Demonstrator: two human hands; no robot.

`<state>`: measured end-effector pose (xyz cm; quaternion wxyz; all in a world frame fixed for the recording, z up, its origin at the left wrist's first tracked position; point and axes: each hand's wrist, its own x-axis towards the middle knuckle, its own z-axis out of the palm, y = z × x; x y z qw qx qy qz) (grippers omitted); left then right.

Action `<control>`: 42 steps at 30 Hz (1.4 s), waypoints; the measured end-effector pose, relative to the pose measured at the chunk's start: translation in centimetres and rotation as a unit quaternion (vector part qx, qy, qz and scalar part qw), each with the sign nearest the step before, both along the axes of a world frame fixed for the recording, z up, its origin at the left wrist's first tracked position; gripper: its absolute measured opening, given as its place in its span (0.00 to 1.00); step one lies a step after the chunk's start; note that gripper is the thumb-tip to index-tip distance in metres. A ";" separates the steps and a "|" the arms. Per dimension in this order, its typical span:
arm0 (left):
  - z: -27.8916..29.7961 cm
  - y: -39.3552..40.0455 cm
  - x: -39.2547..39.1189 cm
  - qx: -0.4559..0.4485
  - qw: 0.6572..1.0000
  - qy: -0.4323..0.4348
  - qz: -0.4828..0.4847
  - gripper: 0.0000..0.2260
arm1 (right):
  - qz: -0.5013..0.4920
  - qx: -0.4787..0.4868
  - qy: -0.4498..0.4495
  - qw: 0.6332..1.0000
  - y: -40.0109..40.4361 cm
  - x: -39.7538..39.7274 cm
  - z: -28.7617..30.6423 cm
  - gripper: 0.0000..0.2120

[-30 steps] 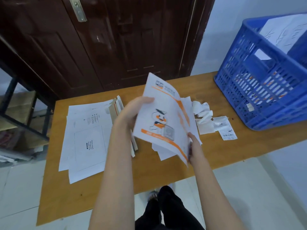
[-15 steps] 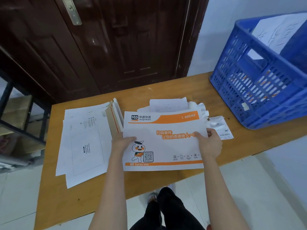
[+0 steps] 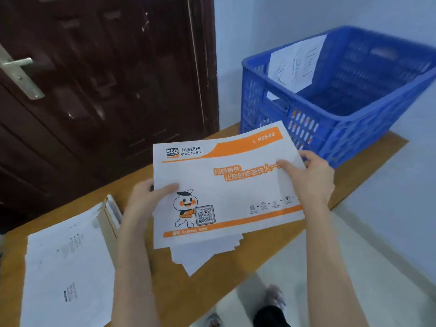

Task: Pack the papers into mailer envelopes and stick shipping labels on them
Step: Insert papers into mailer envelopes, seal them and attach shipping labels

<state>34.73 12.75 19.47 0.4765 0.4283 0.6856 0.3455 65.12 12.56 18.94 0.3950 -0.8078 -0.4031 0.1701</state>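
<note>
Orange-and-white, the mailer envelope (image 3: pixel 226 185) is up off the desk (image 3: pixel 212 274), held flat and printed side up between both hands, tipped toward the blue crate (image 3: pixel 342 95) on the right. The left hand (image 3: pixel 144 199) pinches its left edge, thumb on top and fingers hidden beneath; the right hand (image 3: pixel 311 178) pinches the right edge the same way. A grip on each side keeps so thin a sheet from sagging, and I'd guess it is about to go into that crate, though no shipping label shows on the face turned up.

Beneath it, a few loose papers (image 3: pixel 203 256) fan out on the wood, within easy reach. To the left lies a spread of white sheets (image 3: pixel 68 274) with a stack of unused mailers (image 3: pixel 111 220) along their far edge, likely the supply. A paper sign (image 3: pixel 295 64) hangs inside the crate's back wall.
</note>
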 end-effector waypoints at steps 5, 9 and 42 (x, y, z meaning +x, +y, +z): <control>5.5 2.9 7.5 0.051 0.995 -0.086 -0.022 0.07 | 0.000 0.049 0.021 0.999 2.7 8.5 4.9 0.20; 8.1 5.9 15.2 0.071 0.990 -0.112 -0.040 0.07 | -0.017 0.067 0.019 0.997 5.1 16.1 7.4 0.20; 8.0 37.2 40.1 -0.105 0.974 0.105 -0.174 0.13 | 0.218 -0.305 0.049 0.926 37.0 45.0 8.2 0.25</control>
